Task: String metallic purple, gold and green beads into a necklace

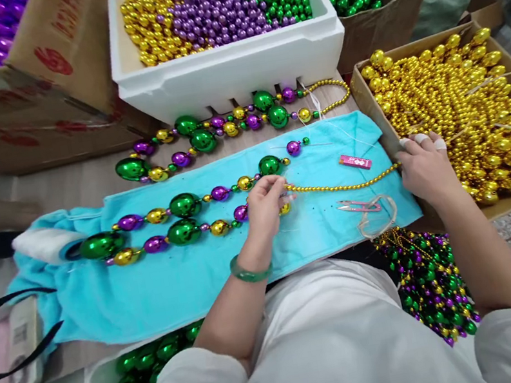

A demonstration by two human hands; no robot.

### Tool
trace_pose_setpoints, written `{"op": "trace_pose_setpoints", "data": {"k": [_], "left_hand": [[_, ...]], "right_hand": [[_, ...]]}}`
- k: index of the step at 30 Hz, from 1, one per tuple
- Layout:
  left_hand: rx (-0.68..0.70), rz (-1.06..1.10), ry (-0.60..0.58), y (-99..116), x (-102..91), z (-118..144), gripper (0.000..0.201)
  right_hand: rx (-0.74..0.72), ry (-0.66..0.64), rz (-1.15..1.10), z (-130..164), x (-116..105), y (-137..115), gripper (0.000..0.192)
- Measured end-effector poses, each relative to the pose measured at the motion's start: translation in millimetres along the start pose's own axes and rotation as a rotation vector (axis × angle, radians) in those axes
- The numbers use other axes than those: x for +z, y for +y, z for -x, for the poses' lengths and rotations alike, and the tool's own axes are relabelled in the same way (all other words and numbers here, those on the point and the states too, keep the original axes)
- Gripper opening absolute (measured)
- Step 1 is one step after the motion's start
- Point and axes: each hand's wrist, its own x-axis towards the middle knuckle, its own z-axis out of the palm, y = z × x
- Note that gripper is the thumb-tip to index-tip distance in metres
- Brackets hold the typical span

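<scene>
Left hand [265, 206] pinches the strand of large green, purple and gold beads [177, 221] lying on the turquoise cloth [177, 283]. At 3 o'clock, right hand [423, 170] grips the thin gold bead string [343, 186] beside the cardboard box of gold beads [465, 97].

Both hands on a strand of small gold beads over a turquoise towel.

The left hand [265, 206] pinches one end of the gold bead strand [340, 187] where it meets a doubled string of large green, purple and gold beads [182, 220] that runs away to its left. The right hand [423, 170], fingertips taped white, grips the far end of the strand at the edge of a cardboard box of gold beads [467, 110]. Between the hands, on the towel [177, 283], lie small scissors [358, 205] and a pink packet [355, 162]. Beyond the left hand stands a white foam box [235, 70] of loose beads.
</scene>
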Motion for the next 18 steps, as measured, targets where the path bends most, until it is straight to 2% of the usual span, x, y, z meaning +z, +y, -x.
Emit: {"op": "trace_pose_setpoints", "data": {"k": [3,5,7,10,13,16,18], "left_hand": [[-0.046,-0.069,-0.014,-0.7,-12.9,10.8,0.029],[-0.08,-0.182,-0.092,-2.3,-19.8,19.5,0.028],[-0.033,-0.406,-0.197,-3.9,-24.1,27.1,0.021],[0.288,-0.802,-0.219,-3.9,-21.2,33.5,0.014],[0.606,-0.975,-0.173,0.0,-3.5,35.2,0.021],[0.779,-1.067,-0.158,4.6,26.6,38.3,0.021],[0.835,-1.119,-0.13,5.6,51.2,40.3,0.021]], "right_hand": [[0.043,-0.025,0.022,2.6,-0.7,12.1,0.019],[0.053,-0.049,-0.017,2.5,-0.6,17.7,0.017],[0.036,-0.047,-0.087,1.1,-1.4,20.9,0.017],[-0.039,-0.04,-0.216,-3.6,-5.7,20.2,0.017],[-0.111,-0.052,-0.299,-9.8,-11.3,14.6,0.015],[-0.141,-0.056,-0.328,-13.3,-14.6,11.0,0.014],[-0.141,-0.084,-0.359,-12.9,-16.0,11.1,0.015]]}}
